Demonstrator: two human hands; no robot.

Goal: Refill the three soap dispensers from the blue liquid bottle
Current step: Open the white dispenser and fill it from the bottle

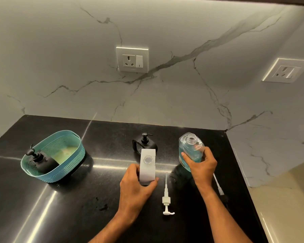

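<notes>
Upright open-necked white dispenser (147,165) in left hand (136,186); blue liquid bottle (190,149) in right hand (201,168), neck up, tilted slightly leftward.

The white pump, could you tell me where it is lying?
The white pump lies on the black counter, between the left hand and right hand.

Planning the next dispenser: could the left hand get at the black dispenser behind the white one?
Probably not yet: the left hand is holding the white dispenser, which stands right before the black dispenser. Nothing else blocks it.
</notes>
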